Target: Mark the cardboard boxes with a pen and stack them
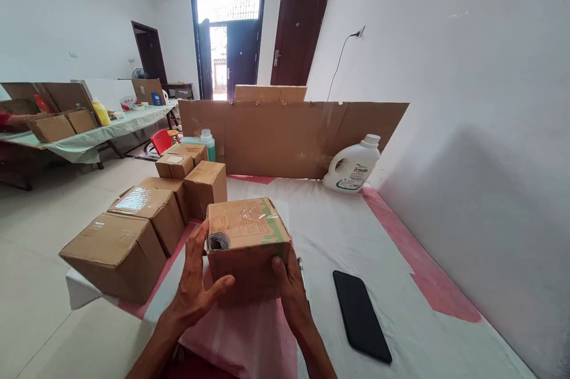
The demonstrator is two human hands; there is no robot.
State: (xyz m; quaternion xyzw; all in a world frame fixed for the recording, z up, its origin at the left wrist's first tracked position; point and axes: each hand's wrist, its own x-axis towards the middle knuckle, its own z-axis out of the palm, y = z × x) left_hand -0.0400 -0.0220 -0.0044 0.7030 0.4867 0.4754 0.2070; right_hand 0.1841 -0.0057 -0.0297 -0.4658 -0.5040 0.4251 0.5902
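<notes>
A cardboard box with printed text and a green pattern on its top is held between my two hands at the table's near side. My left hand presses its left side, the thumb reaching across the front face. On the right, my right hand grips the front right corner, thumb on the front and fingers around the side. A grey-rimmed dark round patch shows at the box's top left corner; I cannot tell whether it is a hole or an object. A thin object beside my right hand is mostly hidden.
Several closed cardboard boxes line the table's left edge. A black phone lies to the right. Farther back are a white jug, a bottle of green liquid and an upright cardboard panel. Another person's arm shows far left.
</notes>
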